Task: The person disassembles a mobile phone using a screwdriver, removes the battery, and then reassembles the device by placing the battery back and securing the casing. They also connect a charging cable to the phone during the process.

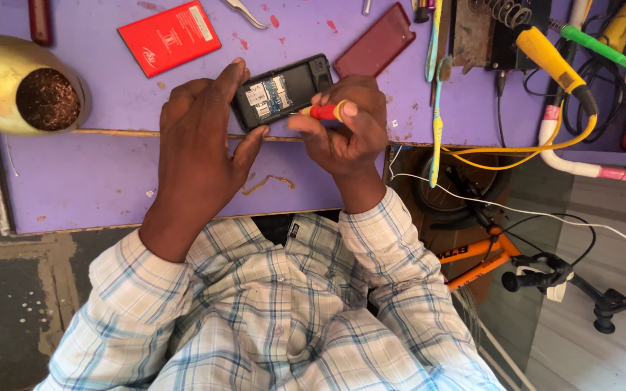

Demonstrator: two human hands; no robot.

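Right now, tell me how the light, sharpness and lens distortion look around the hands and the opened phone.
Head view: light is soft and even, with only a faint shadow under the left hand; the opened phone and the red screwdriver in the right hand are sharp; no glare on the purple table; the wide lens bends the table edge and stretches the checked sleeves.

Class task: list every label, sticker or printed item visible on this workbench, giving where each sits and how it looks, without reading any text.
Red battery: flat rectangle with pale print and a white label strip, lying on the purple bench, upper left of the hands.
Stickers inside the open phone: small white and blue patches in the black shell, between the left hand and right hand.
No screens or signs are visible.
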